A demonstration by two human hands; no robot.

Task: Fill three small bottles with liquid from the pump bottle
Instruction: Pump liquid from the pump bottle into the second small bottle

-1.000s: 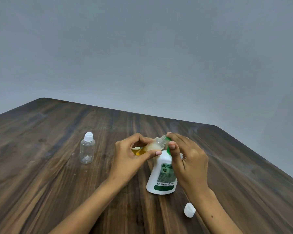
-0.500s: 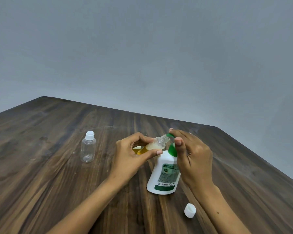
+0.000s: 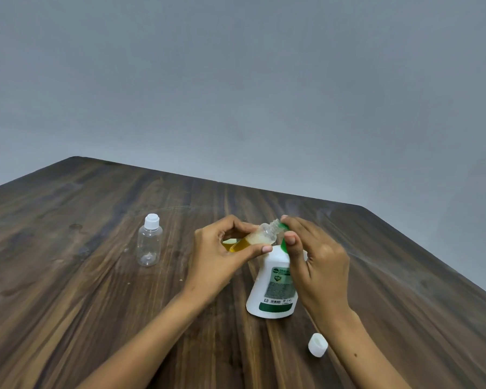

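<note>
Your left hand grips the tilted small bottle, part-filled amber, mouth at the green nozzle. Your right hand has settled lower on the pump bottle, fingers curled over the pump head: another stroke is likely. Empty capped bottle waits left; loose cap right.
</note>
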